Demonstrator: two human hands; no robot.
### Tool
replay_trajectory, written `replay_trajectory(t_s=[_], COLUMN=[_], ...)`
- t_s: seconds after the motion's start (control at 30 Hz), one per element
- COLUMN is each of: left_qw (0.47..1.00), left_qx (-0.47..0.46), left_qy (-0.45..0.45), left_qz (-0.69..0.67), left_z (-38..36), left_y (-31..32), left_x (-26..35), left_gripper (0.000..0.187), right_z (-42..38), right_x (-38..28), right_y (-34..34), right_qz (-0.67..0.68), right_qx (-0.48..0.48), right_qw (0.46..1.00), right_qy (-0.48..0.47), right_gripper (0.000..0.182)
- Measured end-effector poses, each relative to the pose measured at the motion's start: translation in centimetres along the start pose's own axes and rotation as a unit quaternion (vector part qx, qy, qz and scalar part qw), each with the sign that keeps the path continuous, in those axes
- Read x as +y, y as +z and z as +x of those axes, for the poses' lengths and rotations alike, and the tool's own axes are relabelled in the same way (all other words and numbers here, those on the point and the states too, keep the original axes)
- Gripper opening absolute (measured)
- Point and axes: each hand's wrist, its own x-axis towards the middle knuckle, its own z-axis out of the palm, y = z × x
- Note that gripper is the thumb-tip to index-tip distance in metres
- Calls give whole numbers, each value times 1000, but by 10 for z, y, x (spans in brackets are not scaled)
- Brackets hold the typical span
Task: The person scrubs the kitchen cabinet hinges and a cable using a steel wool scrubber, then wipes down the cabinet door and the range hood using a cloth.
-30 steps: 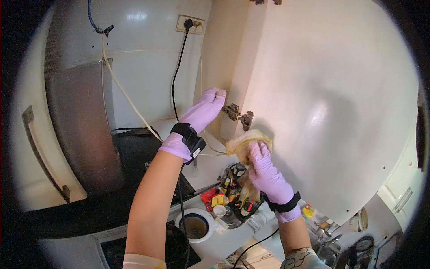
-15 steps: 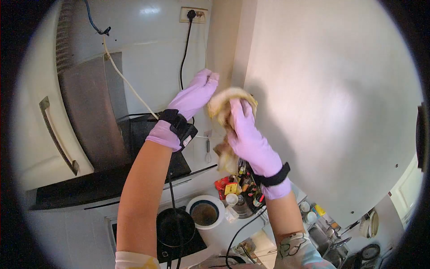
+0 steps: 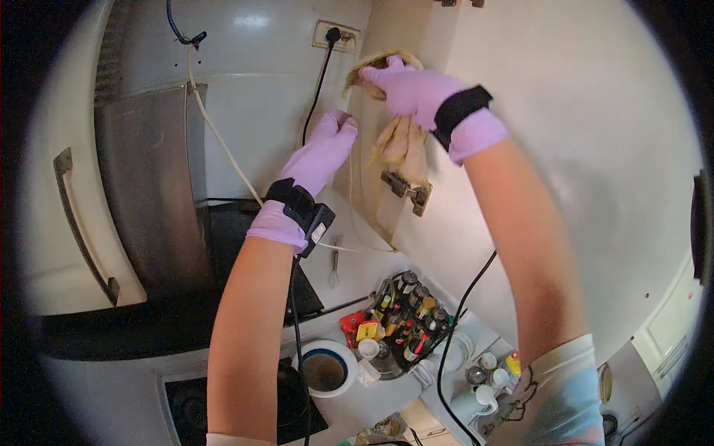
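My right hand (image 3: 413,89), in a lilac glove, is closed round a stained yellowish-white cloth (image 3: 404,149). It holds the bunched upper part against the narrow cream cabinet side panel (image 3: 375,193), while the lower end hangs down over a metal hinge (image 3: 407,191). To the left and slightly lower is my left hand (image 3: 327,141), also gloved. Its fingertips are pinched together beside a thin white cord (image 3: 352,175) that passes down below them; the glove hides the exact grip. Black straps circle both wrists.
A wall socket (image 3: 336,36) with a black plug is above my hands. The open cabinet door (image 3: 565,163) fills the right side. Below are a range hood (image 3: 119,320), a white-rimmed pot (image 3: 325,369), several condiment bottles (image 3: 405,320) and a white jug (image 3: 476,401).
My right hand has moved upward with the cloth, onto the side panel. The hinge has come into view below it. My left hand stays nearly where it was, still pinched.
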Motion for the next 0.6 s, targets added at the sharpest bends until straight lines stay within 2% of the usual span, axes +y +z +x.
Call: replay_trajectory(t_s=[0.03, 0.07, 0.1, 0.17, 0.23, 0.3, 0.33, 0.37, 0.4, 0.43, 0.47, 0.53, 0.6], left_qw=[1000, 999, 995, 995, 995, 998, 998, 998, 992, 993, 996, 998, 999], left_qx=[2, 15, 27, 28, 32, 41, 45, 31, 16, 20, 33, 56, 40], left_qy=[5, 11, 17, 34, 50, 42, 47, -17, -83, -80, -52, 6, -17], left_qz=[-3, 48, 98, 90, 80, 27, 24, 58, 92, 88, 68, 29, 6], left_z=[3, 6, 9, 18, 24, 21, 15, 9, 6, 8, 11, 15, 15], left_y=[0, 0, 1, 0, -1, 0, -1, -2, -3, -2, 1, 0, -7], left_x=[0, 0, -1, -3, -5, -6, 5, 18, 26, 22, 16, 9, 6], left_gripper=[48, 47, 46, 47, 47, 46, 46, 44, 42, 42, 43, 45, 45], right_z=[9, 25, 26, 54, 72, 83, 92, 101, 113, 129, 147, 163, 182], right_x=[3, 11, 10, 25, 25, 16, 19, 23, 31, 42, 52, 64, 87], right_y=[-9, -13, -23, -23, -27, -39, -42, -44, -42, -39, -41, -45, -48], right_qz=[-37, -69, -63, -145, -180, -210, -205, -210, -245, -281, -324, -327, -317], right_qx=[-3, -48, -48, -25, -26, -82, -78, -74, -28, 16, 15, 49, 78], right_qw=[999, 996, 997, 987, 982, 973, 974, 973, 967, 958, 945, 942, 939], right_qy=[6, -9, 11, -58, -55, 50, 63, 63, 57, 49, 45, 64, 108], right_gripper=[63, 57, 52, 42, 35, 46, 45, 45, 44, 42, 38, 37, 34])
